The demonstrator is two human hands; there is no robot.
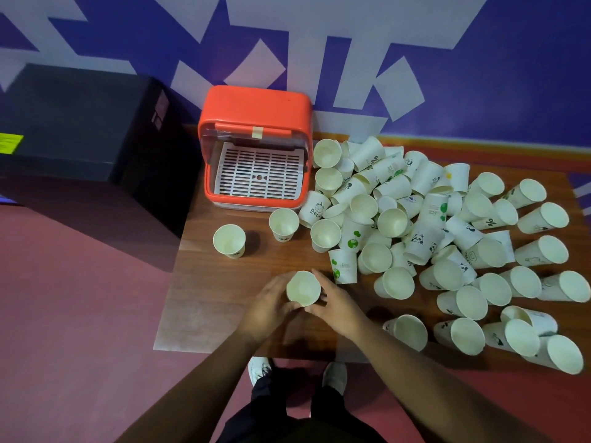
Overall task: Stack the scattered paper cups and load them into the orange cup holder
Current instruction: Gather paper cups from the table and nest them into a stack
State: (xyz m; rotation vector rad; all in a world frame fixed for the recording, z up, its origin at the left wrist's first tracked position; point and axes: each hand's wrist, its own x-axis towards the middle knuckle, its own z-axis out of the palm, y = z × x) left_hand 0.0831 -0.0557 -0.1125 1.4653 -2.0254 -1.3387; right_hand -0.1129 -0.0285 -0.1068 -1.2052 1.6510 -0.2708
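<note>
The left hand (pixel 271 302) and right hand (pixel 335 303) each curl a grip round one upright paper cup (pixel 303 288), mouth up, at the table's (pixel 204 302) near edge. The orange cup holder (pixel 256 107) stands open at 12 o'clock. The scattered pile (pixel 415 219) lies at 2 o'clock (right hand nearer).

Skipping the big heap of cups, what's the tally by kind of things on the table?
Orange cup holder: 1
Loose upright cups: 2
Held cup, between left hand and right hand: 1
Total: 4
The heap is too tangled to count exactly.
</note>
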